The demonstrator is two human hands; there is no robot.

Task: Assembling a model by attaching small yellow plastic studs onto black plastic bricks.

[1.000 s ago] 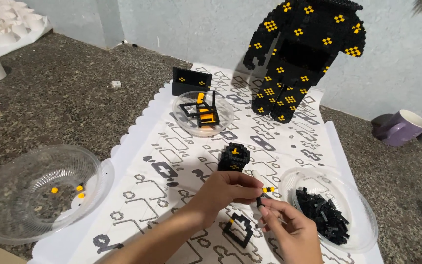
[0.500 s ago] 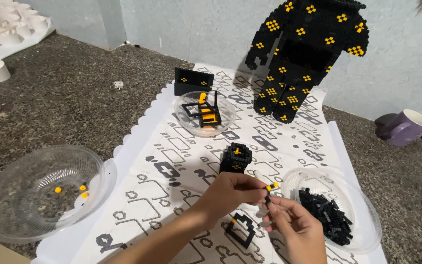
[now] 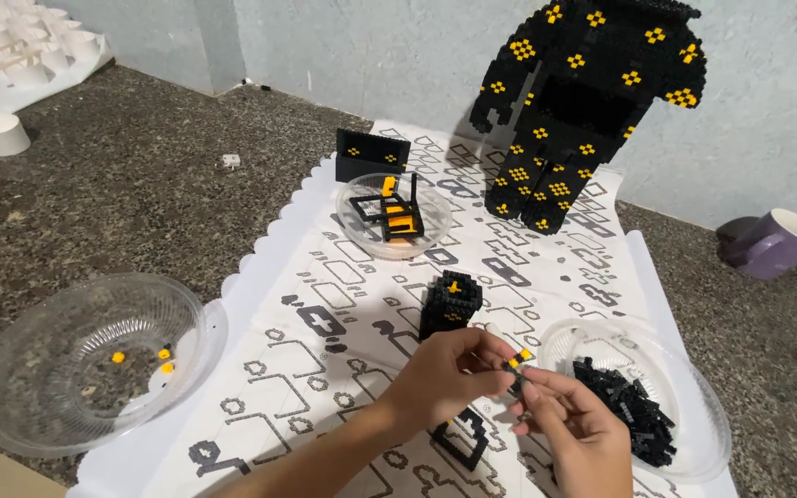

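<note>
Both hands, left point(image 3: 445, 378) and right point(image 3: 574, 433), pinch the tiny brick piece point(image 3: 517, 360) between meeting fingers, just above the black frame point(image 3: 463, 441).

Tall black block figure point(image 3: 583, 101) with yellow dots stands against the grey wall. Purple mug point(image 3: 772, 244) lies on its side at far right. Clear bowl point(image 3: 85, 364) at left holds a few yellow bits (nearly bare). White patterned mat point(image 3: 325, 295) covers the speckled counter point(image 3: 94, 203). White cup point(image 3: 0, 134) sits far left.
</note>
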